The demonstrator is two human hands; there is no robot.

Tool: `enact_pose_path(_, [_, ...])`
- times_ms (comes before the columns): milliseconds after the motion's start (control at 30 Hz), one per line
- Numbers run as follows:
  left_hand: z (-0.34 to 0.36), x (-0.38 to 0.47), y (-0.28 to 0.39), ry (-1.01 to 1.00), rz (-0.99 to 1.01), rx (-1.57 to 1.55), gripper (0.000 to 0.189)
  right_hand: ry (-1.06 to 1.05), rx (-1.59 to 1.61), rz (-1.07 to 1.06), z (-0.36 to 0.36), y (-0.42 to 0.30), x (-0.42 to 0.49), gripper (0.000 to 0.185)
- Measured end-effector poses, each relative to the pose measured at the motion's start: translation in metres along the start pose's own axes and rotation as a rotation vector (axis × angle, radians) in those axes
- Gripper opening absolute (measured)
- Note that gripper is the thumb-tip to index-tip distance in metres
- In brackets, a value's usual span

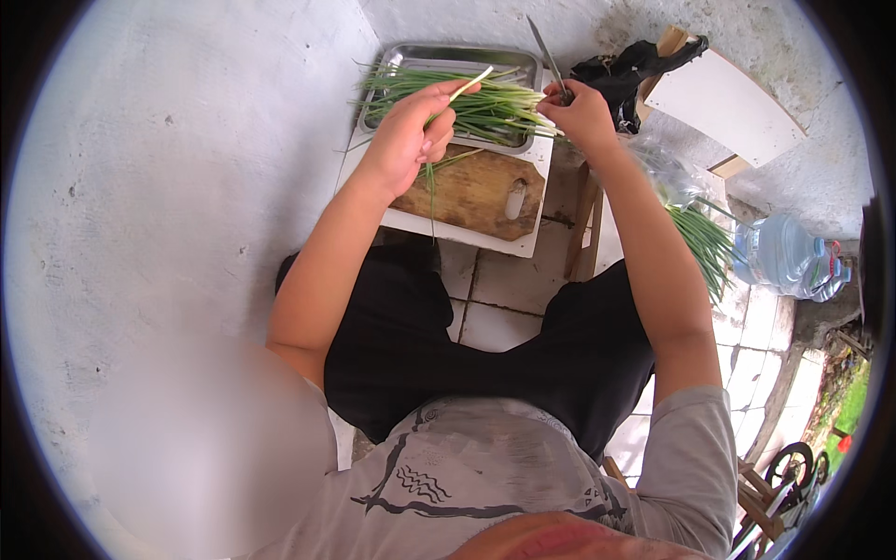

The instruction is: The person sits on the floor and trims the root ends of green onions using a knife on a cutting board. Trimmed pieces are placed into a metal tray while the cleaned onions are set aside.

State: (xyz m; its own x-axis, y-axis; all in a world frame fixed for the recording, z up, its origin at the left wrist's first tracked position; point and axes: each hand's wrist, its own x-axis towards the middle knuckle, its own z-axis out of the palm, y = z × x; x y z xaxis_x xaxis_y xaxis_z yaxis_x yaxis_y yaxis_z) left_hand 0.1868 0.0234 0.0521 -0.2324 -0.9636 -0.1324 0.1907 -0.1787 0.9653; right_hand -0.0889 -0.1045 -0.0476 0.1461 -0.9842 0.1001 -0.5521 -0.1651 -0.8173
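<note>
My left hand (420, 133) grips a green onion (470, 82), its white end pointing up and right past the fingers and its green leaves trailing down over the board. In my right hand (577, 115) is a knife (544, 49), blade upward, with most of its handle hidden by the fingers. Beneath and between the hands, a pile of green onions (490, 115) fills a metal tray (535, 70), leaves to the left and white ends to the right. Nearer me lies a wooden cutting board (483, 196) with an oval handle hole, a few thin leaves across it.
Tray and board rest on a small white table (514, 246). A black plastic bag (619, 77) hangs at the back right. More green onions (700, 241) and a clear plastic bag (668, 171) lie beyond my right forearm, near large water bottles (780, 245). A wall (175, 175) stands close on the left.
</note>
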Motion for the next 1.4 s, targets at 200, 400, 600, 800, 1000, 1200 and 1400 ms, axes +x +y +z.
enact_pose_path(200, [-0.009, 0.003, -0.005, 0.079, 0.015, -0.140, 0.041, -0.051, -0.173, -0.115, 0.041, 0.008, 0.015, 0.047])
enact_pose_path(400, [-0.021, 0.008, -0.006, 0.177, 0.020, -0.298, 0.038, -0.239, -0.376, -0.145, 0.065, 0.005, 0.023, 0.073])
enact_pose_path(600, [-0.019, 0.006, -0.007, 0.136, 0.049, -0.306, 0.039, -0.158, -0.716, -0.155, 0.083, 0.003, 0.021, 0.082])
enact_pose_path(800, [-0.017, 0.006, -0.009, 0.123, 0.043, -0.287, 0.039, -0.013, -0.367, -0.144, 0.049, -0.007, 0.035, 0.072])
enact_pose_path(1000, [-0.014, 0.007, -0.009, 0.118, 0.012, -0.263, 0.039, 0.481, -0.247, -0.162, -0.025, 0.011, 0.064, 0.050])
enact_pose_path(1200, [-0.012, 0.007, -0.011, 0.112, 0.003, -0.242, 0.038, 0.666, -0.391, -0.067, -0.060, 0.041, 0.076, 0.045])
enact_pose_path(1400, [-0.017, 0.008, -0.011, 0.123, 0.027, -0.243, 0.039, 0.578, -0.210, 0.037, -0.064, 0.024, 0.071, 0.051])
